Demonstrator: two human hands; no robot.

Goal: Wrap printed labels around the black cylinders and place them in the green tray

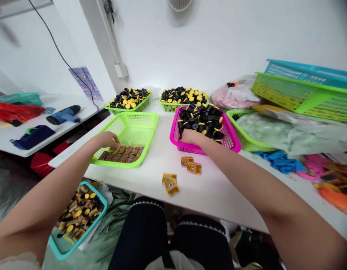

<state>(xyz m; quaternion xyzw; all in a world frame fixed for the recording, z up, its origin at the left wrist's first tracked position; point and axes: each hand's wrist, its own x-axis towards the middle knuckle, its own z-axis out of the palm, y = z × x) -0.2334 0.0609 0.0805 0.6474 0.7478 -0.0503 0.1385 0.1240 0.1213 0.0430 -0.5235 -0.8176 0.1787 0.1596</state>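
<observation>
My left hand (pixel 109 139) reaches into a lime-green basket (pixel 154 125), fingers curled down over rows of small orange-printed, wrapped cylinders (pixel 128 150). Whatever is between those fingers is too small to make out. On the other side, my right hand (pixel 190 136) dips over the near left corner of a magenta basket (pixel 235 140) piled with black cylinders with yellow ends (pixel 203 118). Its fingers are bent closed against one black cylinder (pixel 181 129) at the basket's edge; the fingertips are partly hidden. On the white table in front lie printed orange sleeves (pixel 171 186) and two more orange sleeves (pixel 194 168).
Two green baskets (pixel 142 106) of black-and-yellow cylinders stand at the wall. At right are stacked baskets (pixel 308 90), plastic bags (pixel 274 127) and blue scraps (pixel 283 161). A turquoise basket (pixel 104 210) of wrapped cylinders sits below the table at left. A blue heat gun (pixel 63 115) lies on the side table.
</observation>
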